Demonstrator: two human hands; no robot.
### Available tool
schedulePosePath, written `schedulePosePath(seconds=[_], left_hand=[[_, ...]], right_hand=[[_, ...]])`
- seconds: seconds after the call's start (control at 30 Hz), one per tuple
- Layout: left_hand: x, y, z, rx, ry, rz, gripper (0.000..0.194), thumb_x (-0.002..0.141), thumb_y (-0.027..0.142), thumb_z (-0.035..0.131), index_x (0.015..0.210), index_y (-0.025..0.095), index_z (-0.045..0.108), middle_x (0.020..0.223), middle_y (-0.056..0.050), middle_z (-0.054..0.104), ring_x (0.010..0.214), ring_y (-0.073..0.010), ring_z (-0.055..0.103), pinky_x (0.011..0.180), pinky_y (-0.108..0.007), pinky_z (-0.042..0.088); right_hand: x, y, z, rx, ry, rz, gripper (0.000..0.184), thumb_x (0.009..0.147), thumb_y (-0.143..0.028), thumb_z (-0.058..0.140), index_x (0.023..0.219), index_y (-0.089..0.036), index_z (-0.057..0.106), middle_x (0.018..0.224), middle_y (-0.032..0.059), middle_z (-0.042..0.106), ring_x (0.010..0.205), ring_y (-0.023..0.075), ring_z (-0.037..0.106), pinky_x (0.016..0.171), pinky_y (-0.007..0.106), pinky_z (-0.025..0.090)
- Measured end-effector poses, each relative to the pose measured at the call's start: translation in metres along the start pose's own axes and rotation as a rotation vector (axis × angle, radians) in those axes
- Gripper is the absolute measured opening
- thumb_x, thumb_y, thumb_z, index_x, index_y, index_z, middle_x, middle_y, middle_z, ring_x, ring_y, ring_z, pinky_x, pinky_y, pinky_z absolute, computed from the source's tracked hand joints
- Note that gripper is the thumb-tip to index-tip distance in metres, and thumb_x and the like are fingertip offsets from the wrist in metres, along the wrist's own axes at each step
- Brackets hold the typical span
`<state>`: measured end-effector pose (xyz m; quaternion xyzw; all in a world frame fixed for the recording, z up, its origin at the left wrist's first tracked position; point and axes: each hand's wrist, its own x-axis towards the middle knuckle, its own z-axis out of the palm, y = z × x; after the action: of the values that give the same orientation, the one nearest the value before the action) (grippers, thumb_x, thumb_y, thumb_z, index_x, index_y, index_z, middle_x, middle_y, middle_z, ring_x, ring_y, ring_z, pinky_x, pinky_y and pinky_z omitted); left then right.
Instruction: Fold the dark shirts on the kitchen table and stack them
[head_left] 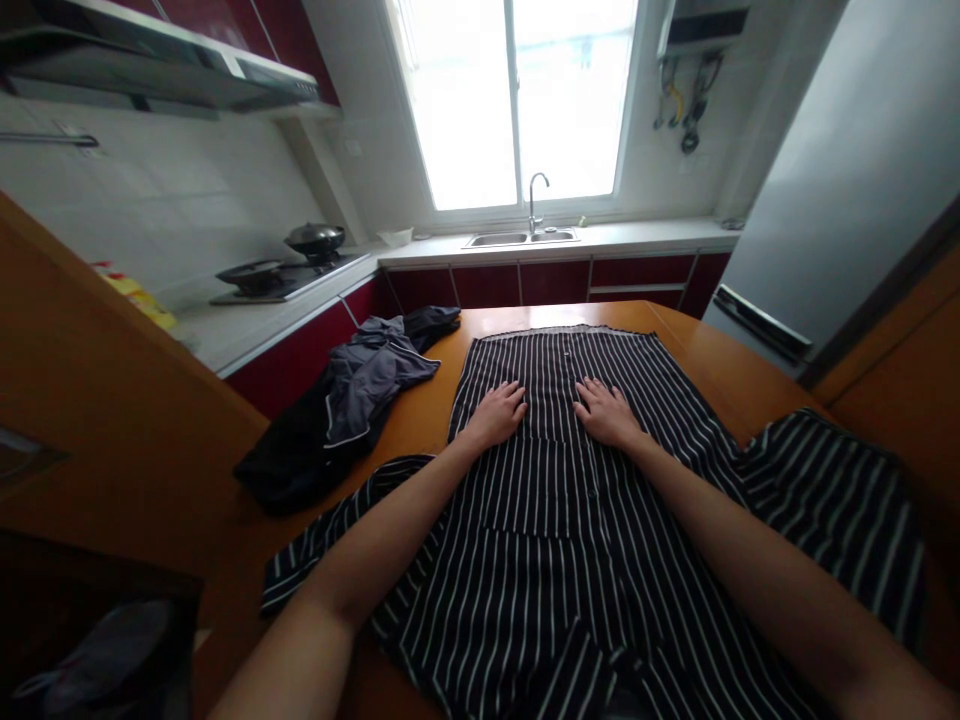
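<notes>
A black shirt with white stripes [525, 490] lies spread over the wooden table, its collar toward me and its hem at the far side. Its sleeves reach out to the left and right. My left hand [498, 413] rests flat on the left half of the shirt, palm down. On the right half, across the button line, my right hand [606, 412] also lies flat with its fingers apart. Neither hand grips the cloth. The palms and the cloth under them are hidden.
A heap of dark grey and black clothing [360, 390] lies on the table [495, 320] at the left. Beyond stand a counter with a sink [517, 238], a stove with pans [315, 240] at left, and a refrigerator [840, 180] at right.
</notes>
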<state>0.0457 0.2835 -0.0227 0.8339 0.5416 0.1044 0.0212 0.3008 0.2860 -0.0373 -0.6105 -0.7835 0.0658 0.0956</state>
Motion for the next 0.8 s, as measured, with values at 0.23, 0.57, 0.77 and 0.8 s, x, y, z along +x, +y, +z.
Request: schedulePosePath(seconds=[0.23, 0.57, 0.77, 0.8], left_hand=[[0.009, -0.04, -0.038, -0.22, -0.066, -0.263, 0.038, 0.094, 0.032, 0.058, 0.129, 0.019, 0.065, 0.145, -0.011, 0.058, 0.136, -0.0254, 0.052, 0.116, -0.033, 0.036], [-0.023, -0.114, -0.072, -0.67, -0.236, -0.694, 0.018, 0.072, 0.023, 0.083, 0.076, 0.013, 0.068, 0.07, -0.006, 0.07, 0.065, -0.0163, 0.069, 0.062, -0.023, 0.055], [-0.038, -0.114, -0.081, -0.918, -0.382, -0.797, 0.026, 0.068, 0.027, 0.088, 0.069, 0.013, 0.066, 0.056, 0.001, 0.059, 0.043, -0.0052, 0.048, 0.042, -0.014, 0.035], [-0.039, -0.113, -0.081, -0.948, -0.398, -0.813, 0.026, 0.068, 0.027, 0.087, 0.069, 0.013, 0.066, 0.054, 0.003, 0.057, 0.041, -0.0043, 0.045, 0.041, -0.013, 0.034]], right_hand=[[-0.001, -0.001, -0.001, 0.003, 0.011, 0.0, 0.062, 0.102, -0.044, 0.028, 0.157, -0.016, 0.036, 0.166, 0.0082, 0.026, 0.154, 0.0236, 0.02, 0.123, 0.05, 0.013], [-0.001, -0.001, 0.001, 0.002, 0.022, -0.007, 0.061, 0.102, -0.045, 0.028, 0.156, -0.016, 0.036, 0.166, 0.0083, 0.027, 0.153, 0.0242, 0.021, 0.123, 0.049, 0.013], [-0.002, -0.002, -0.001, 0.012, 0.032, -0.015, 0.061, 0.102, -0.044, 0.028, 0.155, -0.015, 0.038, 0.165, 0.0091, 0.029, 0.153, 0.0249, 0.022, 0.123, 0.05, 0.015], [-0.002, -0.002, 0.0, 0.011, 0.031, -0.016, 0.061, 0.102, -0.044, 0.028, 0.155, -0.015, 0.038, 0.165, 0.0092, 0.029, 0.153, 0.0248, 0.022, 0.123, 0.05, 0.014]])
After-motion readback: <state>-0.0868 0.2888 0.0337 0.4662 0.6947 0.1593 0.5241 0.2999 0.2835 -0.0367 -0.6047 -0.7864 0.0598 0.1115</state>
